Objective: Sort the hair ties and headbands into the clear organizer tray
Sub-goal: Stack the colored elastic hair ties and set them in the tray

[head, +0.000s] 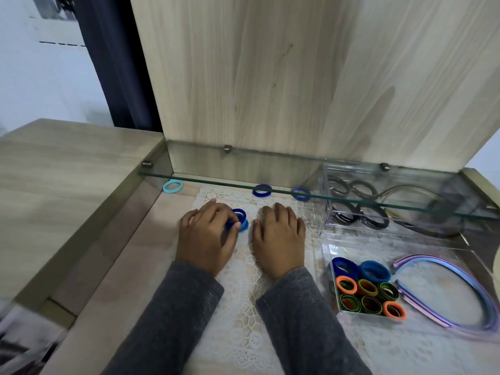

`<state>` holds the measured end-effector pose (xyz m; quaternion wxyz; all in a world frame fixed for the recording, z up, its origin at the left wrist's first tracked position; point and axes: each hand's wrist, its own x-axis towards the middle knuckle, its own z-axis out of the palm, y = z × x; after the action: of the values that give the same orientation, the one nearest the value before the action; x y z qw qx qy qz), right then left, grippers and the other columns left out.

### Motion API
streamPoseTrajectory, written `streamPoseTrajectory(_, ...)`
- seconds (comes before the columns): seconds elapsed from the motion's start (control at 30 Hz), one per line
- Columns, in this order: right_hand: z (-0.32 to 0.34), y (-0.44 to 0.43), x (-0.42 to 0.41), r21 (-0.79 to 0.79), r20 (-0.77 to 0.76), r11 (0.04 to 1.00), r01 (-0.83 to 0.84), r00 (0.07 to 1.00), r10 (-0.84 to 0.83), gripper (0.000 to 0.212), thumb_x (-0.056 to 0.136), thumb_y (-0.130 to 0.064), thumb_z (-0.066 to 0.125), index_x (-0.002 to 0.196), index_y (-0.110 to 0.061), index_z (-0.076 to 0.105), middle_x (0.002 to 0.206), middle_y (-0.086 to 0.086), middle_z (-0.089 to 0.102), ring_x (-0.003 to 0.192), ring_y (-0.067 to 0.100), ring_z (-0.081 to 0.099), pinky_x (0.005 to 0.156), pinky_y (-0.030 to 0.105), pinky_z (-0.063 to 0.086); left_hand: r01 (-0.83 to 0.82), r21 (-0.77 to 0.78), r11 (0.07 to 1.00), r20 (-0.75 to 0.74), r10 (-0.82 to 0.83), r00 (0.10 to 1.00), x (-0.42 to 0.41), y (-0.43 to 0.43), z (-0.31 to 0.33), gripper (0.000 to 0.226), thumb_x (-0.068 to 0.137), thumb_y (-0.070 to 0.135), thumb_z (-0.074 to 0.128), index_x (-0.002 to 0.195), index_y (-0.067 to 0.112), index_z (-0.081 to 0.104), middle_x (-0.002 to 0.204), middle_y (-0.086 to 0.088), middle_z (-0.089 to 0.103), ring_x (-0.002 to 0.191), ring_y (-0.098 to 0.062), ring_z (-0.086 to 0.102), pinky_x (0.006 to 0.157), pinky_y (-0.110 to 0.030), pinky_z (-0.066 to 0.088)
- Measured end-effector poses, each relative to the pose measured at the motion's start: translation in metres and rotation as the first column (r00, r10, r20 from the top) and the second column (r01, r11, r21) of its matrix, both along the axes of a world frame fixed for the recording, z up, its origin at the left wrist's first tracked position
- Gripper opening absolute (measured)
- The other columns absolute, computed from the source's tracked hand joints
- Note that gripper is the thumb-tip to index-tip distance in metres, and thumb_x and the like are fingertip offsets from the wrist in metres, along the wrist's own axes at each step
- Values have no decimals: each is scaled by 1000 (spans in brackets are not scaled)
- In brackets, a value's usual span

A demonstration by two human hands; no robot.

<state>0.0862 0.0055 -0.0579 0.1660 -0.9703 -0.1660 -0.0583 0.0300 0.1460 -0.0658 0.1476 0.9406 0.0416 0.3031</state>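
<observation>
My left hand (207, 234) pinches a small stack of blue hair ties (239, 219) on the lace mat. My right hand (280, 234) lies flat beside it, palm down, fingers apart, holding nothing. Under the glass shelf lie a light blue tie (172, 186) and two dark blue ties (262, 190) (301, 193). At the right, the near clear organizer tray (326, 255) holds blue, orange and green ties (365, 289) and purple-blue headbands (457, 288). The far clear tray (326, 226) holds black ties (359, 209) and dark headbands.
A glass shelf (243, 182) spans the recess just above the far ties. A raised wooden lid (297, 77) stands behind it. The white lace mat (243, 307) covers the recess floor. The wooden desktop (67, 171) lies to the left.
</observation>
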Motion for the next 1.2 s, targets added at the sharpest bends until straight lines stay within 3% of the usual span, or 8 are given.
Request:
streamPoseTrajectory(0.33, 1, -1, -1, 5, 3, 1000, -11, 1000, 11, 47, 99, -41, 29, 141, -21, 36, 152, 5, 29, 141, 25, 21, 115, 45, 13, -11, 21, 1000, -43, 11, 999, 0, -4, 1, 17, 81, 22, 73, 96, 18, 67, 104, 0, 69, 112, -23, 62, 87, -44, 47)
streamPoseTrajectory(0.5, 0, -1, -1, 26, 21, 1000, -6, 1000, 5, 47, 99, -40, 31, 141, -20, 38, 152, 5, 31, 141, 26, 22, 115, 46, 14, 13, -103, 995, -12, -15, 1000, 3, -3, 4, 26, 90, 36, 48, 102, 18, 63, 107, 1, 67, 102, -20, 62, 83, -43, 52)
streamPoseTrajectory(0.6, 1, -1, -1, 40, 8, 999, -7, 1000, 7, 47, 99, -40, 31, 141, -21, 36, 151, 5, 31, 141, 25, 22, 116, 46, 14, -105, -182, 978, 19, 110, 994, 2, -1, 5, 24, 93, 27, 48, 111, 16, 60, 115, -1, 65, 103, -19, 61, 90, -42, 51)
streamPoseTrajectory(0.7, 3, -2, -1, 97, 54, 995, -29, 998, 24, 44, 97, -37, 40, 138, -21, 40, 145, 4, 39, 136, 24, 30, 114, 45, 19, -312, -179, 933, -162, 284, 945, 2, 0, 6, 34, 98, 26, 44, 130, 17, 51, 138, -5, 53, 126, -23, 49, 107, -46, 38)
streamPoseTrajectory(0.77, 4, -1, -1, 153, 106, 986, -73, 993, 57, 40, 95, -32, 48, 134, -22, 47, 140, 4, 45, 132, 23, 34, 111, 44, 24, -422, -134, 896, -360, 353, 863, 2, -1, 6, 47, 101, 33, 35, 146, 20, 33, 156, -4, 31, 144, -25, 27, 117, -46, 19)
streamPoseTrajectory(0.83, 5, 1, -2, 216, 173, 966, -139, 980, 103, 35, 91, -24, 54, 126, -25, 56, 135, 4, 50, 128, 23, 39, 107, 44, 31, -455, -56, 888, -460, 382, 801, 5, 0, 5, 55, 102, 38, 28, 153, 20, 17, 161, -2, 16, 148, -26, 13, 119, -46, 11)
streamPoseTrajectory(0.97, 4, 4, -6, 204, 250, 950, -236, 951, 183, 30, 82, -13, 59, 108, -29, 63, 129, 7, 53, 124, 26, 42, 101, 45, 34, -452, 40, 891, -526, 403, 749, 7, 0, 4, 58, 103, 41, 21, 155, 19, 7, 163, -2, 5, 149, -27, 5, 120, -47, 7)
streamPoseTrajectory(1.2, 6, 4, -6, 106, 188, 968, -227, 960, 205, 28, 83, -18, 57, 108, -27, 65, 134, 9, 49, 129, 29, 36, 105, 48, 28, -446, 53, 894, -529, 404, 746, 7, 0, 2, 58, 102, 40, 21, 154, 18, 9, 163, -3, 5, 149, -28, 6, 119, -47, 7)
